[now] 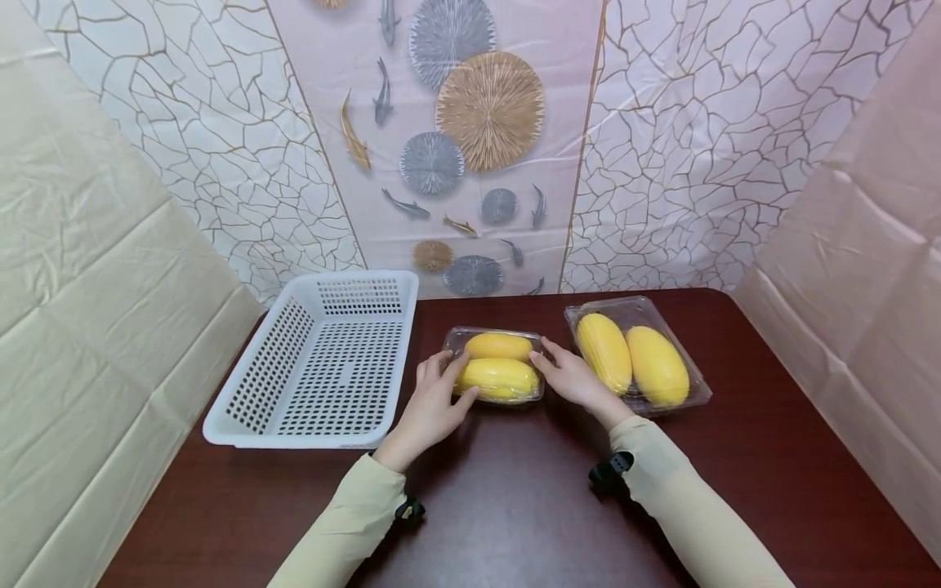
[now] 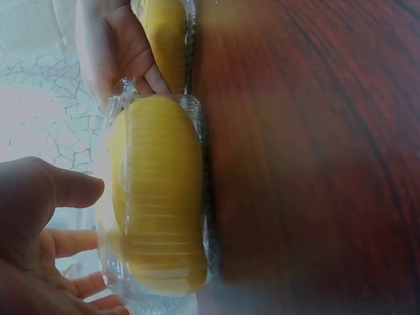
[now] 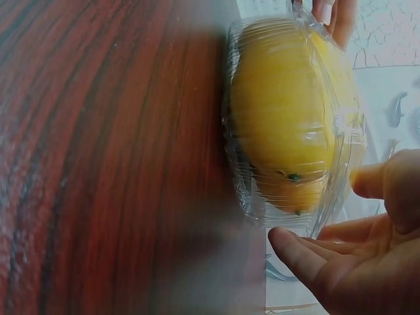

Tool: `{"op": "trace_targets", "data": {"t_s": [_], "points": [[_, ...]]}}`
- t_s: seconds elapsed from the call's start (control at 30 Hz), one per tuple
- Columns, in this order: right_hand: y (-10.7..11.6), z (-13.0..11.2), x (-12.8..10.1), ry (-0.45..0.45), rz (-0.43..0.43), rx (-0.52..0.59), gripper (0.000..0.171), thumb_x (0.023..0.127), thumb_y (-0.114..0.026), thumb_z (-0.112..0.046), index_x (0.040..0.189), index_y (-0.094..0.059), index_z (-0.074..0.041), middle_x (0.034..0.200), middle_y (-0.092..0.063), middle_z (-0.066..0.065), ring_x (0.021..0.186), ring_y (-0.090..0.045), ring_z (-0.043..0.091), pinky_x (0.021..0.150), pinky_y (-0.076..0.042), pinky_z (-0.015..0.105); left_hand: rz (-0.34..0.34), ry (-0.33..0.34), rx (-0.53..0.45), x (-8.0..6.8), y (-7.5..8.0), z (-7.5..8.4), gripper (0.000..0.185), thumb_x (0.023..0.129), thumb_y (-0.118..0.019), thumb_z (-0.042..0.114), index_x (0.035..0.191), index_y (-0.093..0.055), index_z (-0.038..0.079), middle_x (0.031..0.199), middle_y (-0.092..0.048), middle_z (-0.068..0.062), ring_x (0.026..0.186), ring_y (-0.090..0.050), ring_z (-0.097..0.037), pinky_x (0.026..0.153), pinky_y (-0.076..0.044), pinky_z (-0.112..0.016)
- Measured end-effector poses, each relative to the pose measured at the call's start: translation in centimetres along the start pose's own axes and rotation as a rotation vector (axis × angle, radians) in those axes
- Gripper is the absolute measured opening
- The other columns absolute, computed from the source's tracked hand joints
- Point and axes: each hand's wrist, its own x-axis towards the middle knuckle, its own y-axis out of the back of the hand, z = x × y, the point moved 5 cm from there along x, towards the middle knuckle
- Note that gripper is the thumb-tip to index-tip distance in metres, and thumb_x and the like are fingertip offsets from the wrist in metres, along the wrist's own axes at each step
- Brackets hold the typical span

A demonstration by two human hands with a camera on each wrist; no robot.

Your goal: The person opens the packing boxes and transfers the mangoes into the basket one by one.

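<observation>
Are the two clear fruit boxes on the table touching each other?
Apart. The head view shows dark table between the small box and the larger box.

From my remote seat I see a dark reddish-brown wooden table [image 1: 515, 506] with a glossy, grained top. Behind it hangs a white sheet with a cracked gold-line pattern [image 1: 220, 147], split by a pale pink panel printed with fish and round fan shapes [image 1: 456, 122]. Creased cream cloth [image 1: 88, 286] closes the left side, creased pink cloth [image 1: 867, 286] the right. Light is even and soft.
</observation>
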Motion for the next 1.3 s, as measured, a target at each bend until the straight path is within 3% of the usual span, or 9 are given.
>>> {"op": "trace_targets", "data": {"t_s": [0.33,0.5,0.67,0.87,1.3], "points": [[-0.1,0.1,0.0,0.010,-0.002,0.004,0.067,0.109,-0.039,-0.041,0.158,-0.022,0.002,0.158,-0.033,0.024,0.138,-0.042,0.041,0.108,-0.039,0.055,0.029,0.060,-0.025,-0.1,-0.2,-1.5,0.065,0.098,-0.067,0.026,0.151,-0.040,-0.001,0.150,-0.037,-0.026,0.139,-0.032,-0.043,0.106,-0.040,-0.053],[0.1,0.3,0.2,0.016,-0.008,-0.008,0.067,0.110,-0.038,-0.041,0.158,-0.022,0.002,0.158,-0.032,0.025,0.139,-0.041,0.041,0.109,-0.038,0.055,-0.010,0.161,-0.041,0.0,-0.5,-2.6,0.080,0.097,-0.066,0.040,0.156,-0.030,-0.001,0.157,-0.031,-0.026,0.145,-0.028,-0.043,0.112,-0.034,-0.055],[0.3,0.5,0.3,0.026,-0.013,-0.013,0.066,0.110,-0.039,-0.040,0.158,-0.023,0.002,0.159,-0.030,0.025,0.140,-0.039,0.042,0.111,-0.035,0.056,-0.071,0.219,-0.117,0.0,-1.2,-3.6,0.093,0.096,-0.064,0.049,0.158,-0.019,-0.004,0.161,-0.027,-0.024,0.147,-0.029,-0.038,0.115,-0.031,-0.051],[0.5,0.7,0.4,0.021,-0.041,0.001,0.066,0.110,-0.038,-0.040,0.159,-0.022,0.000,0.160,-0.028,0.023,0.144,-0.033,0.041,0.113,-0.032,0.056,-0.088,0.298,-0.227,-0.1,-1.7,-4.6,0.101,0.092,-0.068,0.054,0.158,-0.018,-0.004,0.160,-0.029,-0.022,0.144,-0.035,-0.033,0.113,-0.035,-0.048],[1.1,1.0,1.3,0.062,-0.053,-0.009,0.065,0.110,-0.039,-0.039,0.158,-0.023,0.002,0.160,-0.028,0.024,0.146,-0.029,0.041,0.115,-0.027,0.056,-0.117,0.321,-0.275,-0.1,-2.2,-4.5,0.103,0.093,-0.067,0.053,0.160,-0.011,-0.002,0.162,-0.024,-0.023,0.147,-0.030,-0.036,0.116,-0.030,-0.050]]}}
